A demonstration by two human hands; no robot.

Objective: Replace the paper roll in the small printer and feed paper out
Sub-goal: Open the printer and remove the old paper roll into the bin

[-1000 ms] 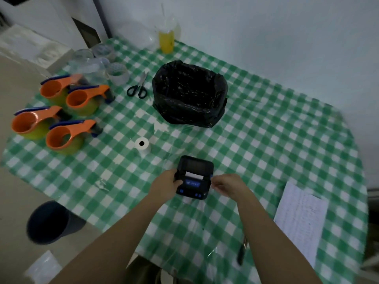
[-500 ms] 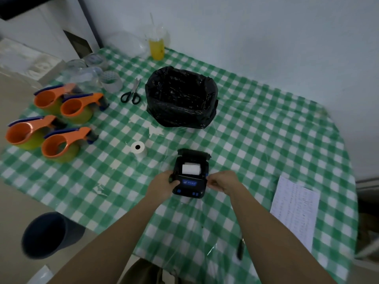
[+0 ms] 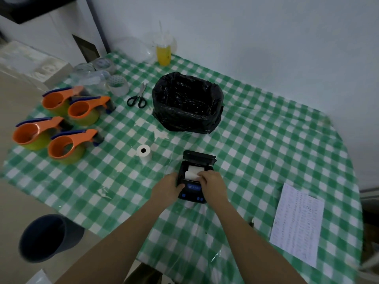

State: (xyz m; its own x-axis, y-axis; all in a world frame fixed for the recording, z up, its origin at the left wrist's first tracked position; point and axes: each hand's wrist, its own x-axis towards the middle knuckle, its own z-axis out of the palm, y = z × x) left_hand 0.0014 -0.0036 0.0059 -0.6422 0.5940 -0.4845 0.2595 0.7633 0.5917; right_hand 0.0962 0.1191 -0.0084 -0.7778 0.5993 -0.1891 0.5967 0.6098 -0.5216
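A small black printer (image 3: 191, 190) lies on the checked tablecloth with its lid (image 3: 199, 157) tipped back. A white paper roll (image 3: 191, 171) sits in the open bay. My left hand (image 3: 167, 188) clasps the printer's left side. My right hand (image 3: 212, 184) reaches over the printer, its fingertips on the roll's near right edge. A second white paper roll (image 3: 144, 153) stands on end on the cloth, left of the printer and apart from both hands.
A bin lined with a black bag (image 3: 186, 102) stands behind the printer. Scissors (image 3: 137, 97), several orange tape dispensers (image 3: 69, 140) and clear tape rolls (image 3: 119, 85) lie at the left. A printed sheet (image 3: 297, 223) lies at the right. A dark bucket (image 3: 48, 236) stands on the floor.
The printer's lid went from shut to tipped back, baring the roll. My right hand moved from the printer's right side onto the roll. My left hand stayed on the left side.
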